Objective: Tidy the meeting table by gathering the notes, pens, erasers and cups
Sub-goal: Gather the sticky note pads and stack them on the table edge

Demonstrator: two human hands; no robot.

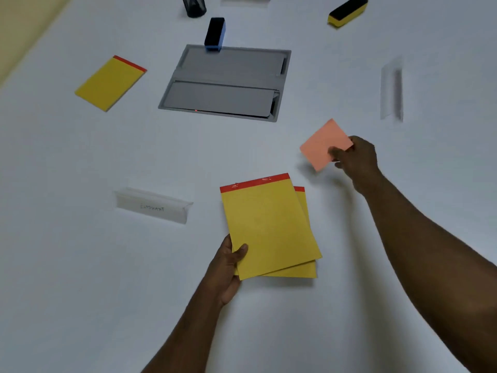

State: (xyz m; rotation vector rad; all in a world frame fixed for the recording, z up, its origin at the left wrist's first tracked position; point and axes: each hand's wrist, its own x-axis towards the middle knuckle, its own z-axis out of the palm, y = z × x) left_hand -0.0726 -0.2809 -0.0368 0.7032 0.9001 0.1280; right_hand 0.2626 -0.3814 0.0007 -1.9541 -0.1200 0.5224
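Two yellow pads sit stacked and slightly fanned in the left hand, thumb curled over the lower-left corner, fingers underneath and hidden. Red binding strips face away from the person, so the stack's long axis runs roughly near-to-far.

Right hand pinches a pink note by its near-right corner, thumb on top. The note is tilted and looks lifted off the white table, judging by the shadow under it. It sits up and to the right of the stack, close by but not touching.

Key relation: the note's likely destination, the stack, lies down-left of the right-hand fingers. Probable next move is bringing the note onto the top pad, with the left hand keeping the stack level.

Outstanding items:
- third yellow pad, far left, nearer the left hand, which is occupied
- blue eraser, standing with its end on the far edge of the grey floor box lid
- yellow eraser, far right, nearer the right arm
- mesh pen cup at the top edge

Clear name-card holders look unrelated to the task.

Risk: the fanned stack could slip from a one-corner grip.
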